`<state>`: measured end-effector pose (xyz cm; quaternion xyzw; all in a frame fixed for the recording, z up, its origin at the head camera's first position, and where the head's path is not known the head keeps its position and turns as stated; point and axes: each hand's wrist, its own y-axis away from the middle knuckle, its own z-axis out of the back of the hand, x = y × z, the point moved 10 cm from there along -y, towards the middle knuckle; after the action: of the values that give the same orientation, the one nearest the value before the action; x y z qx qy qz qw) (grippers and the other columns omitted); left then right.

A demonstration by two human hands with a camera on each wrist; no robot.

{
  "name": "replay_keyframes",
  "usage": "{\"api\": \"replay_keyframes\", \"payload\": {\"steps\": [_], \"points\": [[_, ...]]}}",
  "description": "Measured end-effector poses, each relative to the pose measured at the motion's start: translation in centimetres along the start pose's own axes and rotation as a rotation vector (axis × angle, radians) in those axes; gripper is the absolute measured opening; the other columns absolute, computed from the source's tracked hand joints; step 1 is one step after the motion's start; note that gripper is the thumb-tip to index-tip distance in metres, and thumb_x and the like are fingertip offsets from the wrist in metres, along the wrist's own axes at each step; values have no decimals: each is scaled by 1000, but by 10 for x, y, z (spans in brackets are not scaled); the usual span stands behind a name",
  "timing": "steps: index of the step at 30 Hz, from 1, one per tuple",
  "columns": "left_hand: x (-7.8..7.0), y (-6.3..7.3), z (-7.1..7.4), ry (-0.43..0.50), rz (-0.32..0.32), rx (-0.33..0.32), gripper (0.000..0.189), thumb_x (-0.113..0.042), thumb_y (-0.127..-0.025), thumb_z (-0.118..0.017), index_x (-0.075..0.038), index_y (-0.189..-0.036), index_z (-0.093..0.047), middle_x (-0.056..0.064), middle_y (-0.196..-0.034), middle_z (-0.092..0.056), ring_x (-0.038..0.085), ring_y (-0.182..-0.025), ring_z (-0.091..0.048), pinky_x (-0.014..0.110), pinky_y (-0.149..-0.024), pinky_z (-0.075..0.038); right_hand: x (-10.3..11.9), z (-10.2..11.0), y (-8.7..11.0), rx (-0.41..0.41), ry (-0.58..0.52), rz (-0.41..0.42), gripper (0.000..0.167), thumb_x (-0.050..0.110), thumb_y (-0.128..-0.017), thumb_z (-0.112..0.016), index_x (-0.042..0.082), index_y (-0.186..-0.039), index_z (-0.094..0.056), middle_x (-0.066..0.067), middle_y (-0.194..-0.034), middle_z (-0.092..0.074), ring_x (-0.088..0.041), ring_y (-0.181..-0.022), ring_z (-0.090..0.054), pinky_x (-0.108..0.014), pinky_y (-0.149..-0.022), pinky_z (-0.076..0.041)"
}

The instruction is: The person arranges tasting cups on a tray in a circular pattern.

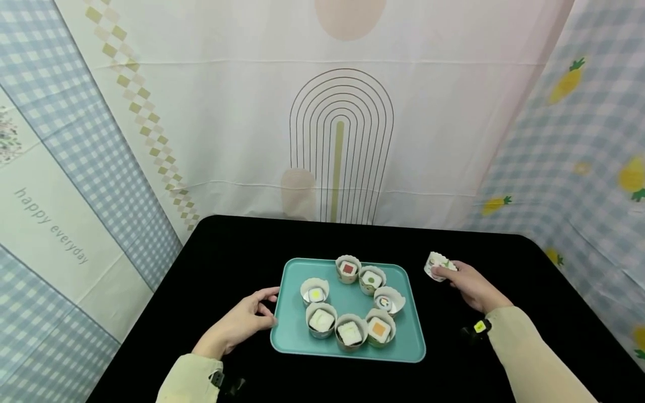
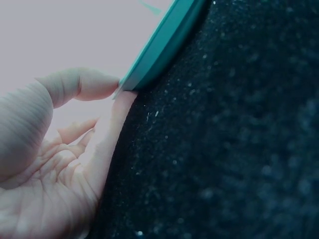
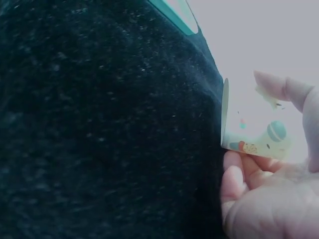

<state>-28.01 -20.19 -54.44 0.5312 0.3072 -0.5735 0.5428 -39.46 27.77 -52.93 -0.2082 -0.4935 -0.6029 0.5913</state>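
A teal tray (image 1: 289,341) holds a ring of several paper baking cups, each with a small block in it: one with a red square (image 1: 348,268), one with a green dot (image 1: 372,279), one with an orange square (image 1: 379,329), others pale or yellow-marked. My left hand (image 1: 243,320) rests at the tray's left edge, thumb (image 2: 99,83) and fingertips against the rim. To the right of the tray, my right hand (image 1: 473,285) pinches a white printed cup (image 1: 434,265) between thumb and fingers, its flat base (image 3: 225,112) close to the table.
The black tabletop (image 1: 242,246) extends around the tray, its far edge meeting a white curtain (image 1: 242,140). Blue checked cloth (image 1: 579,184) hangs on the right, with more on the left.
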Motion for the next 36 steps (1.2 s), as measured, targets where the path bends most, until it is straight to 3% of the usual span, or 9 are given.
{"api": "replay_keyframes", "payload": {"steps": [5, 10, 15, 19, 24, 36], "points": [[2, 0, 2, -5, 2, -12, 77, -6, -86, -73, -9, -158, -45, 17, -141, -51, 22, -96, -62, 34, -86, -55, 11, 6, -1, 7, 21, -11, 69, 48, -106, -55, -7, -148, -46, -8, -135, -59, -15, -111, -60, -39, -100, -52], [3, -2, -1, 13, 10, -2, 77, -7, -87, -73, -9, -158, -45, 17, -141, -51, 23, -96, -62, 35, -87, -56, 33, 5, 1, -11, -6, 8, 66, 46, -106, -59, -6, -144, -46, -4, -125, -62, -18, -111, -65, -43, -104, -54], [11, 0, -1, 24, 24, 7, 78, -5, -86, -73, -6, -158, -43, 18, -141, -49, 22, -97, -62, 36, -86, -58, 61, -16, -1, -27, 20, 53, 71, 43, -105, -60, -6, -151, -38, -17, -137, -56, -31, -122, -63, -50, -108, -52], [9, -3, 1, 26, 21, -14, 77, -5, -86, -73, -8, -157, -45, 17, -141, -50, 23, -97, -62, 36, -86, -58, 94, -33, -2, -50, 41, 126, 74, 41, -105, -62, -3, -156, -31, -24, -145, -47, -39, -128, -58, -52, -109, -50], [5, -3, 0, 16, 18, -10, 77, -4, -85, -72, -8, -158, -45, 18, -140, -50, 21, -96, -63, 34, -85, -58, 130, -61, 0, -40, 105, 218, 74, 38, -103, -66, 0, -156, -31, -24, -144, -46, -34, -120, -60, -49, -102, -54], [5, -3, -1, 43, 19, 1, 74, -6, -88, -70, -8, -158, -44, 17, -138, -52, 22, -96, -64, 39, -90, -60, 195, -147, -3, 128, 220, 386, 58, 30, -100, -71, 9, -145, -41, -17, -137, -54, -26, -114, -63, -42, -96, -55]]}}
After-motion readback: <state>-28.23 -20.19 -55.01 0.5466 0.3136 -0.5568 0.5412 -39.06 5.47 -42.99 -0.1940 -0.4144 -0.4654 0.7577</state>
